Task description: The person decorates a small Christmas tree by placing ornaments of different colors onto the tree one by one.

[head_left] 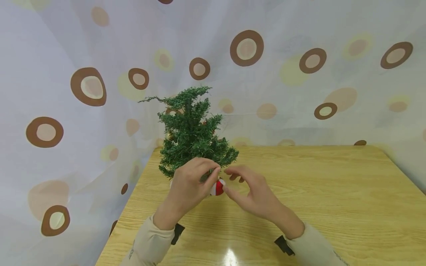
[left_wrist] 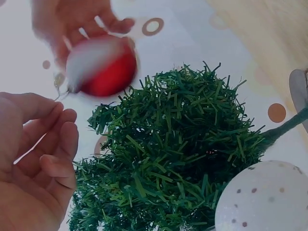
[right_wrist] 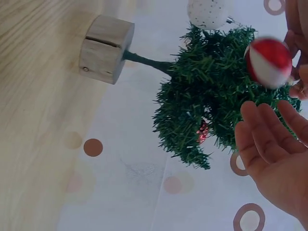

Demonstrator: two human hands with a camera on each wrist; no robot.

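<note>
My left hand point(head_left: 191, 183) is in front of the lower branches of a small green artificial Christmas tree point(head_left: 189, 136). Its thumb and index finger pinch the thin hanging loop point(left_wrist: 59, 94) of a red and white Christmas ball point(left_wrist: 108, 72). The ball dangles from that loop, blurred in both wrist views. To its right is my right hand point(head_left: 253, 190), palm toward the ball and fingers loosely bent, holding nothing. In the right wrist view its fingertips point(right_wrist: 249, 108) lie close beside the ball.
The tree stands on a round wooden base point(right_wrist: 103, 50) on a wood-grain table point(head_left: 316, 192). A white speckled ball point(left_wrist: 262, 199) hangs low on it. A red glittery ornament point(right_wrist: 202, 131) and a gold one point(head_left: 169, 136) sit among the branches. A patterned curtain point(head_left: 283, 92) surrounds the table.
</note>
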